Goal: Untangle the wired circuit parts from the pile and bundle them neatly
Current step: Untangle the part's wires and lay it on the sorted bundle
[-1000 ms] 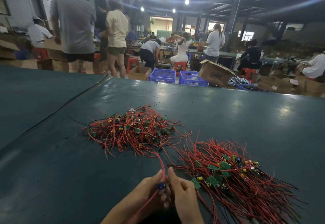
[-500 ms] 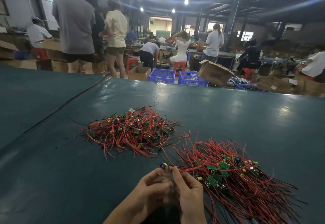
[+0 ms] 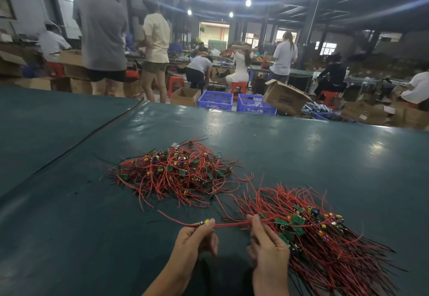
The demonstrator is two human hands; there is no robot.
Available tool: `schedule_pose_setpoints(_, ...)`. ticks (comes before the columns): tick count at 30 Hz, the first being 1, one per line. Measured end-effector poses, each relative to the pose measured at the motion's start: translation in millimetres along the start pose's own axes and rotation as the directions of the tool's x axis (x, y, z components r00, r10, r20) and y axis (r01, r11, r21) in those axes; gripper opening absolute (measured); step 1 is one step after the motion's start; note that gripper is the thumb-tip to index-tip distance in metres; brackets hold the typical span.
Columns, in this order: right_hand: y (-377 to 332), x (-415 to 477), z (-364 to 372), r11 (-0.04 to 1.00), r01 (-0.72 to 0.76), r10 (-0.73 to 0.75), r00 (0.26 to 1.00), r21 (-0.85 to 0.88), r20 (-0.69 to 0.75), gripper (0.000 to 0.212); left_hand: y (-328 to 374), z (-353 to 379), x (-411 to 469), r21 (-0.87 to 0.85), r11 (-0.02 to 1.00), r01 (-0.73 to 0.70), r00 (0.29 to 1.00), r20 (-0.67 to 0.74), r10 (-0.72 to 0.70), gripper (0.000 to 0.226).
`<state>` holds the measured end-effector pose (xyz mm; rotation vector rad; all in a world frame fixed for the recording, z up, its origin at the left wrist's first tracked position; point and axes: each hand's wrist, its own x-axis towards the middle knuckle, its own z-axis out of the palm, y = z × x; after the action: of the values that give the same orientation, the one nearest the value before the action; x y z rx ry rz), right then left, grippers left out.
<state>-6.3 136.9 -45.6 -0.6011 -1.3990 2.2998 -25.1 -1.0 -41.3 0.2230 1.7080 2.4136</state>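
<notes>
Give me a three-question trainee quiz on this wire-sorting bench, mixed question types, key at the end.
1. True or false: the left hand pinches a component on a wire.
2. Relative to the tangled pile, the combed bundle lies: A) farther left; B) nearer, right; C) behind it.
3. Fill in: the wire reaching the right hand is ____.
Key: 1 true; 2 B; 3 red.

I see a dark green table (image 3: 301,151) with a glossy cover and a dark seam (image 3: 88,138) running diagonally across its left side. On it lie a tangled pile (image 3: 176,172) of red-wired circuit parts and, nearer me to the right, a straighter bundle (image 3: 325,237). Their stray wires possibly touch.
</notes>
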Motion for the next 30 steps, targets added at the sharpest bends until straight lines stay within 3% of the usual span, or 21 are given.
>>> schedule_pose_setpoints(3,-8.6,5.0,-8.8,0.997,0.013,-0.007,0.996,0.074,-0.084,0.015,1.9,-5.1,1.3,-0.018,1.0,-0.01,1.0,-0.015,0.01,0.044)
schedule_pose_setpoints(6,-6.4,3.4,-6.6,0.999,0.037,-0.034,0.995,0.029,-0.09,0.021,-2.2,-6.9,1.2,0.0,1.0,-0.005,1.0,0.022,0.005,0.044)
schedule_pose_setpoints(8,0.4,-1.9,-0.3,0.997,0.053,-0.053,0.999,-0.056,-0.007,0.022,-5.8,-5.1,-0.5,0.039,0.999,-0.003,0.998,0.062,0.0,0.041)
schedule_pose_setpoints(11,13.1,-16.3,13.1,0.968,0.123,-0.069,0.969,-0.22,0.239,0.025,-10.8,-0.1,-2.3,0.032,0.999,0.034,0.996,0.078,-0.037,0.029)
schedule_pose_setpoints(13,16.7,-21.0,19.1,0.958,0.128,-0.057,0.962,-0.256,0.266,0.026,-10.5,0.8,-2.5,0.001,0.998,0.062,0.994,0.095,-0.061,0.027)
schedule_pose_setpoints(15,14.1,-16.9,17.2,0.965,0.108,-0.067,0.983,-0.24,0.173,0.025,-7.6,-2.3,-2.6,0.04,0.999,0.029,0.992,0.119,-0.034,0.038)
schedule_pose_setpoints(19,-1.3,3.6,-1.9,1.0,0.009,-0.007,0.996,0.02,-0.089,0.02,-4.0,-7.0,-0.3,0.086,0.996,0.012,0.99,0.138,-0.023,0.044)
schedule_pose_setpoints(23,-7.7,4.5,-7.2,0.996,0.037,-0.026,0.991,0.081,-0.135,0.027,-5.5,-9.3,0.4,0.079,0.997,0.017,0.99,0.135,-0.028,0.048)
schedule_pose_setpoints(26,-2.9,-0.3,-1.5,1.0,0.013,-0.013,0.999,0.001,-0.043,0.026,-6.2,-13.2,1.2,0.079,0.997,0.016,0.994,0.107,-0.025,0.046)
schedule_pose_setpoints(30,8.9,-16.5,11.1,0.968,0.074,-0.009,0.965,-0.242,0.262,0.045,-10.6,-11.8,-1.0,0.09,0.994,0.053,0.983,0.168,-0.068,0.041)
